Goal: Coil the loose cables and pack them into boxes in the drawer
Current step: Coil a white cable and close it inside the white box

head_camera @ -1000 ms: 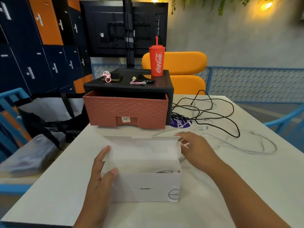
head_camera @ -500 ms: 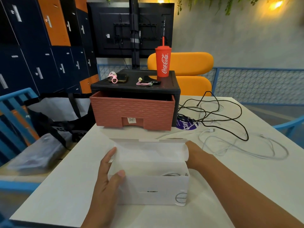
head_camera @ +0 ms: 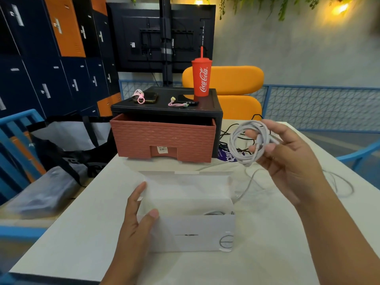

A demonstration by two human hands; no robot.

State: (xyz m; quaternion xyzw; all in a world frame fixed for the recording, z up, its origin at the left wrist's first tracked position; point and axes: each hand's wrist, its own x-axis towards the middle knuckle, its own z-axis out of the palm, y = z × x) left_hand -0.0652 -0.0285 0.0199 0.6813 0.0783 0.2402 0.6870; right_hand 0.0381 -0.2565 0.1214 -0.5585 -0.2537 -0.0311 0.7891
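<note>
White cable coil (head_camera: 245, 140) hangs in the air right of the drawer (head_camera: 162, 140), looped round the curled fingers (head_camera: 254, 133) of the right hand (head_camera: 287, 159), whose thumb pinches the strands. Below it, the left hand (head_camera: 135, 221) grips the left end of the open white box (head_camera: 191, 233), thumb on its front wall. Behind the coil, a purple sticker (head_camera: 228, 157) reads "Clay", partly hidden. On the drawer cabinet stands a red cup (head_camera: 201, 77) marked "Coca-Cola".
</note>
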